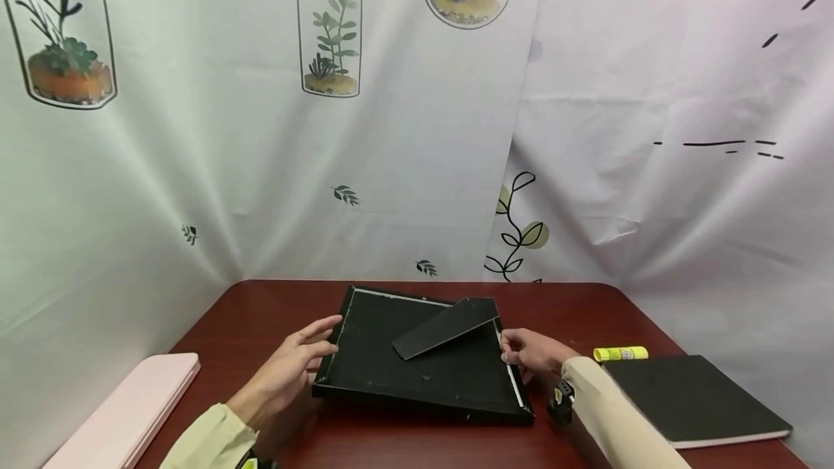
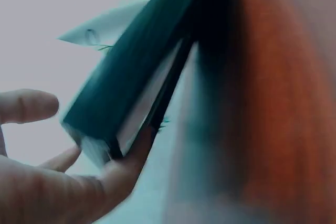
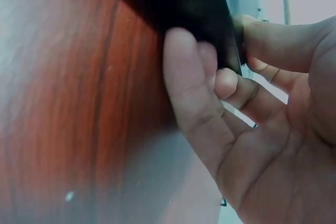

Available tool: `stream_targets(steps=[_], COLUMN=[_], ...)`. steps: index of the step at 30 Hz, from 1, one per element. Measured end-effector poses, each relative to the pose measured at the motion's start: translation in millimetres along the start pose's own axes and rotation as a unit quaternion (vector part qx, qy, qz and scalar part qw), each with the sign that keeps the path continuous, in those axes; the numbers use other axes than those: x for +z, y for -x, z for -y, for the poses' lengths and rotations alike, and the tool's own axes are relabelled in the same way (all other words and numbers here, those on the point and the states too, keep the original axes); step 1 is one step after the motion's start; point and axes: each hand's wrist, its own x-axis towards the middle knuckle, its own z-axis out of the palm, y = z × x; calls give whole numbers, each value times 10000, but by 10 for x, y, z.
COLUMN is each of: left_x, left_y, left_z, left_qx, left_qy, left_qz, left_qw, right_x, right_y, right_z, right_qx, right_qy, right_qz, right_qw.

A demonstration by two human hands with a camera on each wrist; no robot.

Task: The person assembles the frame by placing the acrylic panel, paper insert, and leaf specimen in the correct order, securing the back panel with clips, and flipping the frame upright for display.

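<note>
A black picture frame (image 1: 365,353) lies back side up, tilted over the table, its hinged easel stand (image 1: 446,328) slanting across the backing. My left hand (image 1: 289,364) holds the left edge, fingers spread along it. In the left wrist view the frame's dark edge (image 2: 126,72) sits between the digits of that hand (image 2: 58,187), one finger standing off it. At the opposite edge, my right hand (image 1: 531,353) pinches the rim. The right wrist view has its thumb and curled fingers (image 3: 194,98) about the black edge (image 3: 194,9), close over the wood.
On the right of the brown table (image 1: 274,310) lie a black book (image 1: 697,396) and a yellow glue stick (image 1: 620,353). A pink, flat, book-like item (image 1: 130,411) lies at the left. White printed curtains (image 1: 417,129) hang behind and at both sides.
</note>
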Motion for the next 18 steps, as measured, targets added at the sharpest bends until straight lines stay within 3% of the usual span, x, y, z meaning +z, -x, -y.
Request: stream_targets(steps=[3,11,14,18], left_x=[-41,-165,-209,-238], left_y=[17,11,23,72], left_z=[-89,-267,-332,-463], left_qx=[378,632,807,969], left_qy=[74,209,147,-119], left_qz=[150,448,604,501], left_qw=[9991,9968,9948,9940], right_x=[23,165,176,145], right_y=[4,32,62,99], right_z=[-19,0,58,184], right_qx=[-74,-336,-328,-361], right_qy=[-50,553,517,467], right_qz=[-88,-652,-552,-123], right_qw=[9999,9958,9966,9982])
